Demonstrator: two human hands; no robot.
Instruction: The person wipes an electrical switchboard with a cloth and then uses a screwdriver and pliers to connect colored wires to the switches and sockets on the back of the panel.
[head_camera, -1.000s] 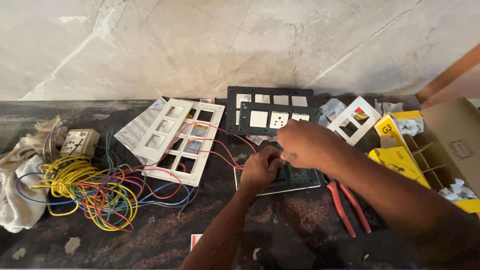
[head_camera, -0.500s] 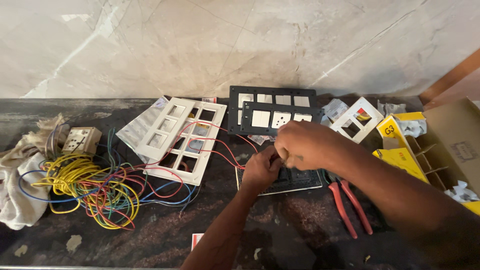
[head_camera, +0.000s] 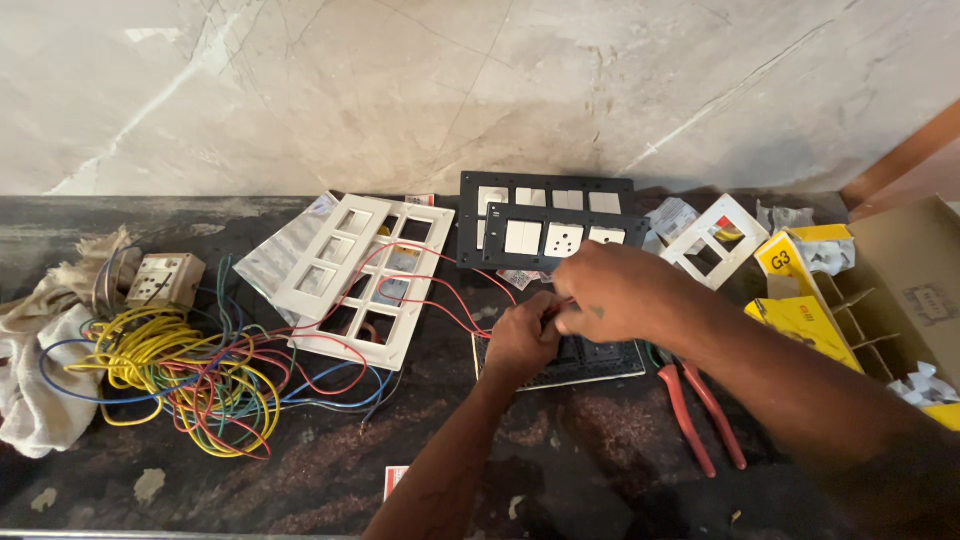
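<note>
We note yellow packets (head_camera: 800, 300) in an open cardboard box (head_camera: 905, 290) at the counter's (head_camera: 600, 440) right. Our left hand (head_camera: 522, 338) and right hand (head_camera: 612, 290) pinch red wires (head_camera: 440, 300) over a black switch plate (head_camera: 600, 360).

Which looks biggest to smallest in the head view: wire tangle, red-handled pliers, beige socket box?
1. wire tangle
2. red-handled pliers, though they lie nearer the camera
3. beige socket box

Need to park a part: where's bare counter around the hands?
Free: the dark counter's near edge, between the wire tangle and the red pliers, apart from a small card at the front. Also the back-left strip along the wall. Crowded: centre, where both hands meet over the black plate, white frames, and boxes on the right.
</note>
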